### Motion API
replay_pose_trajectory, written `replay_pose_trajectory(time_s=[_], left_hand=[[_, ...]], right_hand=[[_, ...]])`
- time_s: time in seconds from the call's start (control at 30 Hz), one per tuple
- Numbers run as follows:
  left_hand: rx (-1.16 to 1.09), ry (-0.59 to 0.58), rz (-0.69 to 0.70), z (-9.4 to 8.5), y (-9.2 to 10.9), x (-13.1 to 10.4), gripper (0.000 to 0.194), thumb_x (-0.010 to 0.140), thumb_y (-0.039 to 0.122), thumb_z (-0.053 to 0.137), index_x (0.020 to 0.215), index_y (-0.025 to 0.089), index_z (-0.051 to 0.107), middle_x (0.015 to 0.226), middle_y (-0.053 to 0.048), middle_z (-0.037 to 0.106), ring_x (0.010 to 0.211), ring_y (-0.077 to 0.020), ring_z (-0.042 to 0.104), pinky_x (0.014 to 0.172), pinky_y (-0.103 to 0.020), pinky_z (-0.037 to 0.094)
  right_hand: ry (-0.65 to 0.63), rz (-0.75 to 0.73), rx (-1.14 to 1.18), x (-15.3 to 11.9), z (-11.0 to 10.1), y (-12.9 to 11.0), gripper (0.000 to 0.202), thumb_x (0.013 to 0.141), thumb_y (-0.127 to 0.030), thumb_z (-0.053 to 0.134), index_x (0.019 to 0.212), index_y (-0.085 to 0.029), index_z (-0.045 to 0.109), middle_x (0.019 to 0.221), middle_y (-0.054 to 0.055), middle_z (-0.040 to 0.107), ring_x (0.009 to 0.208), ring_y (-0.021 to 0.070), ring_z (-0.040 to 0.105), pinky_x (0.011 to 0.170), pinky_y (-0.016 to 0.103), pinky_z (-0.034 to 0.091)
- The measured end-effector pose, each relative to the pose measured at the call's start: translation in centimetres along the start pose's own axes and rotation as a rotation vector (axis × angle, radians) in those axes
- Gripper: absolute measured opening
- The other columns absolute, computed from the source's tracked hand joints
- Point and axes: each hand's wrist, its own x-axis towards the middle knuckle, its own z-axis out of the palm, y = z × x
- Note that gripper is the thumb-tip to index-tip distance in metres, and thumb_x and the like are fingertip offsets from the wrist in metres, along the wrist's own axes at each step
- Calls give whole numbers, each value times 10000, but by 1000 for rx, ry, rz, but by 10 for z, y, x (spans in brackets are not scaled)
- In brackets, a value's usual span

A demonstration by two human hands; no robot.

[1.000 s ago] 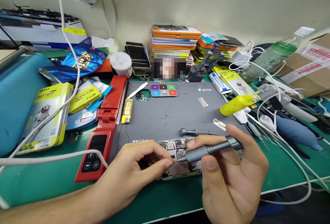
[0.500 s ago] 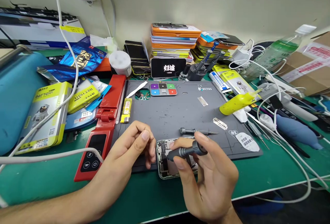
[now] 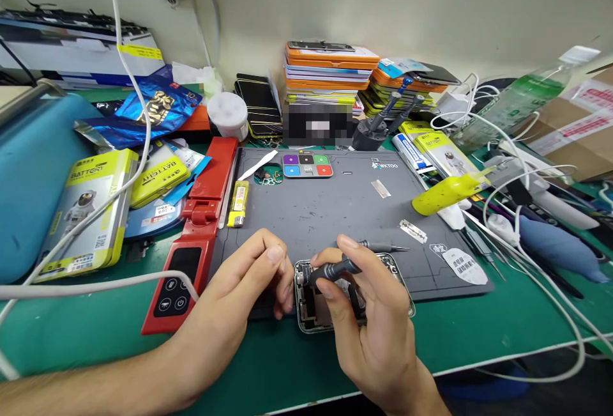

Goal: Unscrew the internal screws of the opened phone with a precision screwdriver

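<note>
My right hand (image 3: 371,314) grips a dark screwdriver (image 3: 338,269) between thumb and fingers. The tool slants over the opened phone (image 3: 323,317), its tip end close to the phone's upper left corner; whether the tip touches cannot be made out. Screenless, the phone lies across the front edge of the grey mat with its inner parts showing. Just left of it, my left hand (image 3: 258,272) is closed, thumb pressed against the curled index finger; what it may hold is hidden. A second screwdriver (image 3: 383,246) lies on the mat behind my right hand, partly covered by it.
On the grey mat (image 3: 306,211) are a razor blade (image 3: 413,231), a yellow-wrapped battery (image 3: 238,204), a white spudger (image 3: 258,165) and a coloured screw tray (image 3: 307,167). A red device (image 3: 179,275) stands left, a yellow bottle (image 3: 438,193) right. White cables (image 3: 119,282) cross both sides.
The screwdriver in my right hand has tilted lower and shifted left, toward the phone's upper left corner. My left hand stays closed beside the phone. The view has shifted slightly.
</note>
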Motion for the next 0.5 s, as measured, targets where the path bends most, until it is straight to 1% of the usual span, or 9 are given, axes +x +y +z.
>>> replay_pose_trajectory(time_s=[0.23, 0.3, 0.37, 0.4, 0.43, 0.47, 0.5], left_hand=[[55, 9, 25, 4, -1, 2, 454, 1172, 502, 472, 825, 223, 562, 775, 45, 569, 739, -131, 560, 740, -242, 491], [86, 10, 34, 5, 1, 2, 460, 1169, 498, 482, 811, 220, 561, 761, 42, 570, 736, -129, 557, 746, -238, 489], [97, 13, 34, 6, 3, 3, 456, 1159, 502, 506, 808, 218, 565, 759, 41, 570, 733, -125, 557, 735, -231, 487], [97, 15, 33, 6, 4, 3, 449, 1154, 502, 519, 809, 218, 567, 759, 42, 571, 728, -122, 558, 726, -226, 486], [97, 15, 31, 6, 4, 3, 441, 1148, 502, 532, 813, 218, 570, 757, 44, 573, 722, -119, 558, 716, -221, 486], [99, 13, 27, 6, 5, 3, 435, 1144, 503, 540, 817, 218, 573, 754, 45, 575, 715, -117, 558, 707, -217, 485], [106, 13, 21, 6, 5, 3, 430, 1141, 504, 544, 821, 218, 574, 752, 45, 580, 714, -116, 561, 702, -215, 487]], right_hand=[[-25, -89, -21, 10, -2, -3, 757, 979, 88, 576, 1668, -111, 335, 1451, 155, 682, 1278, 186, 703, 1066, 335, 646], [-23, -119, -54, 13, -2, -4, 708, 973, 76, 600, 1626, -107, 399, 1348, 135, 735, 1166, 184, 734, 982, 332, 671], [-23, -154, -108, 16, -3, -5, 616, 957, 35, 677, 1530, -128, 519, 1169, 91, 773, 982, 175, 740, 847, 322, 676], [-26, -162, -130, 17, -4, -6, 571, 946, 22, 706, 1475, -141, 571, 1098, 70, 769, 921, 166, 728, 805, 313, 666], [-40, -164, -138, 18, -5, -6, 535, 943, 16, 706, 1441, -148, 602, 1079, 63, 757, 910, 160, 722, 797, 307, 659], [-61, -163, -131, 19, -6, -6, 511, 951, 12, 672, 1433, -148, 613, 1117, 76, 744, 954, 162, 727, 826, 312, 658], [-84, -160, -113, 19, -8, -7, 521, 959, 16, 607, 1456, -138, 600, 1198, 102, 729, 1046, 172, 730, 883, 325, 658]])
